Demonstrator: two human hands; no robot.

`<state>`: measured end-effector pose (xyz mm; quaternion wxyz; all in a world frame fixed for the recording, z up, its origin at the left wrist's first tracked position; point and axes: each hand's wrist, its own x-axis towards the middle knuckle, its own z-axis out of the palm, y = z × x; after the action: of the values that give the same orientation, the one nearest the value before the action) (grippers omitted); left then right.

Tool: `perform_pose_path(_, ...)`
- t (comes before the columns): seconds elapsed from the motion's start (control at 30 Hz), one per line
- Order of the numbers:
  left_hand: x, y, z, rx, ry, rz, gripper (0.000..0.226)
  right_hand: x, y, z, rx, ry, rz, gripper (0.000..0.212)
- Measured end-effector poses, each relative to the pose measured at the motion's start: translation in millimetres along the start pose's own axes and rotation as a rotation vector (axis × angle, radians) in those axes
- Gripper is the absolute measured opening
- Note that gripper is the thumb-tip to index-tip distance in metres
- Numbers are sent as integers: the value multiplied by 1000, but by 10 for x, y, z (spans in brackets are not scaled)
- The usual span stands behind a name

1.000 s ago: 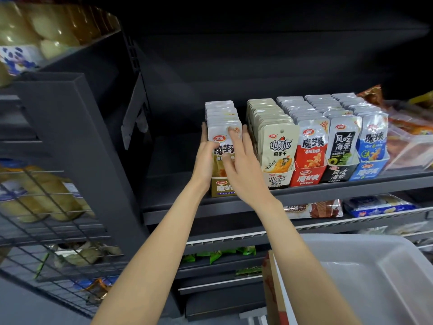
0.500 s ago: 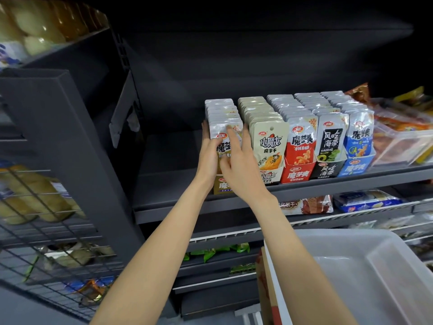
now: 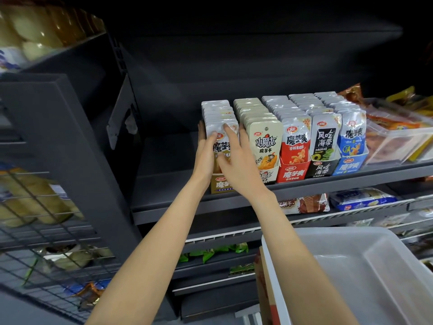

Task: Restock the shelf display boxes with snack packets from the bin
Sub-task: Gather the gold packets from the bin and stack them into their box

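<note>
Pressing silver-topped snack packets (image 3: 219, 118) upright, both hands' straight fingers (image 3: 228, 130) grasp nothing.

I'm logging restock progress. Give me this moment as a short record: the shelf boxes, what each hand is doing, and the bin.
boxes: five in a row on the shelf, all full of upright packets
gold box: leftmost, both hands on its packets
left hand: flat against the stack's left side
right hand: fingers spread over the front packet
bin: lower right, no packets visible inside
</note>
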<state>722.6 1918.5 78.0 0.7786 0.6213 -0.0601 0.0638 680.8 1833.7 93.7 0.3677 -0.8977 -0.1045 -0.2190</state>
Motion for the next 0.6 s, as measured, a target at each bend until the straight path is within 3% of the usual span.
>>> perform_pose_path(0.6, -20, -13, 39, -32, 17, -3, 52, 56, -26, -28, 27, 28, -10, 56)
